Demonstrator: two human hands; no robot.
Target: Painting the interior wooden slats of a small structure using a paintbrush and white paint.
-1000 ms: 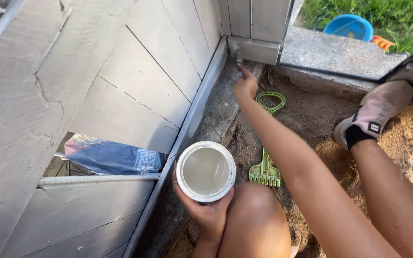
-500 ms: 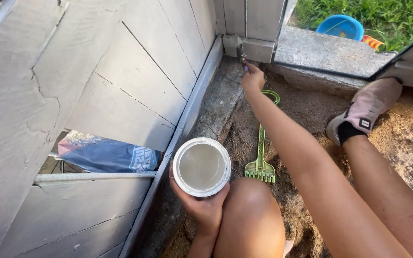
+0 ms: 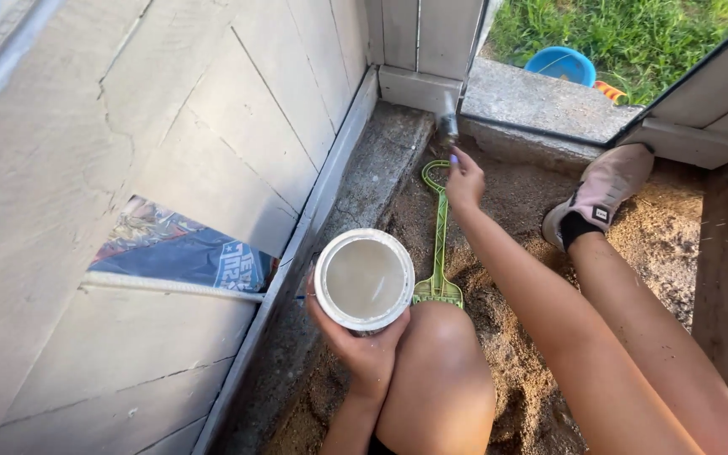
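Painting the corner of a wooden wall down by the sandbox, mostly done by the looks of it

The wall boards (image 3: pixel 238 109) already look evenly pale, so I'd guess only the low corner post (image 3: pixel 421 88) is left. Right hand (image 3: pixel 465 179) is stretched out, fingers pinched around a small brush (image 3: pixel 447 126) whose tip sits right at the base of that post. Left hand (image 3: pixel 364 341) cups a white tub of pale paint (image 3: pixel 364 279) from below, fingers wrapped round it, against the knee. A green toy rake (image 3: pixel 439 244) lies in the sand between them.
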